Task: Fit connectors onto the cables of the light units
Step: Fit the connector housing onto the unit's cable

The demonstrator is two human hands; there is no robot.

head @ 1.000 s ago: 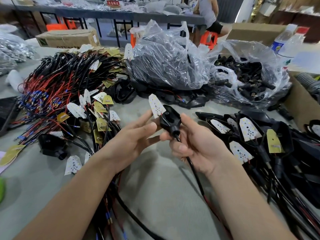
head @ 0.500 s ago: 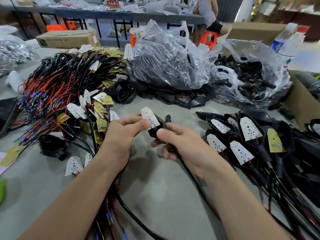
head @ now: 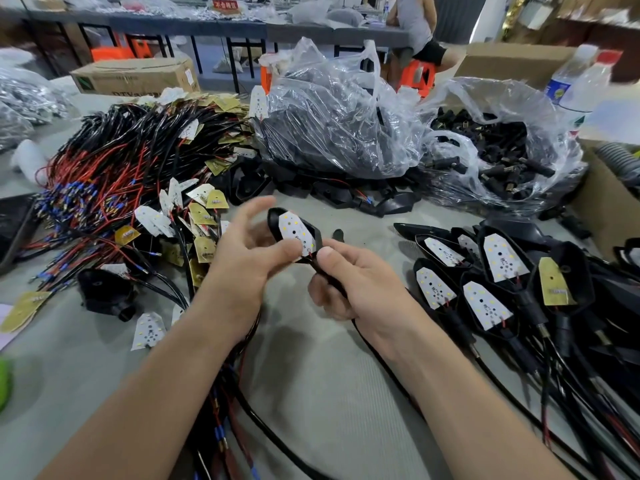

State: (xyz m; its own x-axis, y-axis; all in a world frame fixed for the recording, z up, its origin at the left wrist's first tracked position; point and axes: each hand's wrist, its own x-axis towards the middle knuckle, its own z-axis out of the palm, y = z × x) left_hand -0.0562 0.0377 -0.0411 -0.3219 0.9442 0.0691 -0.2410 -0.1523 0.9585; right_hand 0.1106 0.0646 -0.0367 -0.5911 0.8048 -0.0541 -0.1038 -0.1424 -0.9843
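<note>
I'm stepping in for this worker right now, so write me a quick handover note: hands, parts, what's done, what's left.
Left hand: fingers spread, thumb pressing the white LED board into the held light unit.
Right hand: grips that unit's cable just below the housing.
The heap of wired boards lies on the left. Units with seated boards lie on the right, with the bag of connectors behind them.
Done: board seated in the held unit.
Left: no connector visible on its cable, plus the left heap.
</note>
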